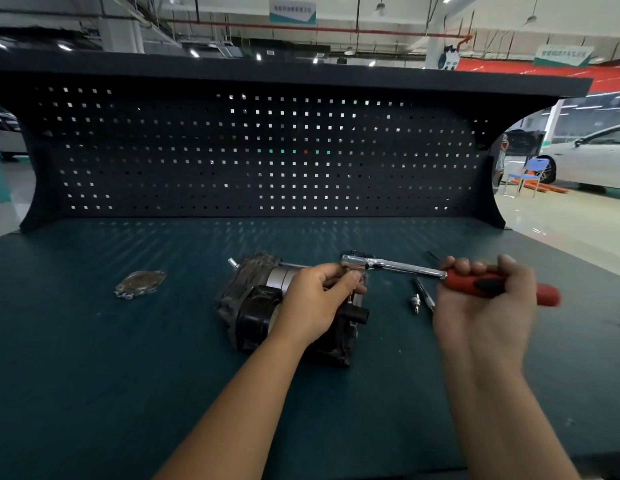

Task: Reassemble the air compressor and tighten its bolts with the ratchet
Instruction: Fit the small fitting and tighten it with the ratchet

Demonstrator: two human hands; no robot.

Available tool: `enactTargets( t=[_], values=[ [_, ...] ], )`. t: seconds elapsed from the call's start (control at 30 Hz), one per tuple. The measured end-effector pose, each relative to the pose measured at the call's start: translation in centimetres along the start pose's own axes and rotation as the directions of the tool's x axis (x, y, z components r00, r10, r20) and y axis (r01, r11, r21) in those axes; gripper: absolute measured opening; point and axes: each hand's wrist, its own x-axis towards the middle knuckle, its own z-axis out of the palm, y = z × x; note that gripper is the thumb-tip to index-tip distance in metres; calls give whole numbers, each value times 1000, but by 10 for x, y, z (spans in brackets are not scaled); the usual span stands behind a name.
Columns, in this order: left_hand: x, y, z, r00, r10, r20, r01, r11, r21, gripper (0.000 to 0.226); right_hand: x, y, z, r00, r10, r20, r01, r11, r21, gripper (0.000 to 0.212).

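The air compressor (253, 306), dark and grimy with a silver cylinder section, lies on the green workbench (128, 375) at the middle. My left hand (315, 303) rests over its right end, and its fingers pinch at the head of the ratchet (388, 265). The chrome ratchet head sits above the compressor's right end. My right hand (485, 299) grips the ratchet's red and black handle, out to the right. What sits under the ratchet head is hidden by my left fingers.
A flat metal cover plate (140, 284) lies to the left of the compressor. A loose bolt (415, 303) and a thin rod-like tool (426, 296) lie between my hands. A dark pegboard (267, 150) walls the back of the bench.
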Motion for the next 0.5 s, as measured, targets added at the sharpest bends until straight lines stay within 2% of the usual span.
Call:
enactTargets(
  t=[0.07, 0.17, 0.23, 0.27, 0.33, 0.4, 0.5],
  values=[
    [0, 1, 0, 1000, -2, 10, 2, 1000, -10, 16, -31, 3, 2, 973, -169, 155, 183, 980, -79, 26],
    [1, 0, 0, 1000, 8, 18, -7, 1000, -20, 15, -69, 16, 3, 837, -390, 384, 483, 857, -181, 24],
    [0, 1, 0, 1000, 9, 12, -8, 999, -44, 14, -76, 20, 1, 786, -402, 470, 547, 806, -226, 24],
    [0, 1, -1, 1000, 4, 8, -3, 999, -49, 14, -73, 18, -1, 790, -388, 474, 543, 802, -250, 27],
    [1, 1, -1, 1000, -7, 6, 7, 999, -43, 14, -55, 9, -2, 840, -317, 441, 458, 850, -261, 32],
    [1, 2, -2, 1000, -7, 8, 8, 998, -56, 14, -29, -1, 1, 907, -182, 380, 280, 934, -221, 31],
    [0, 3, -3, 1000, 2, 7, -2, 999, -54, 15, 17, -2, 6, 992, 92, 92, -85, 993, -78, 36]
  ],
)
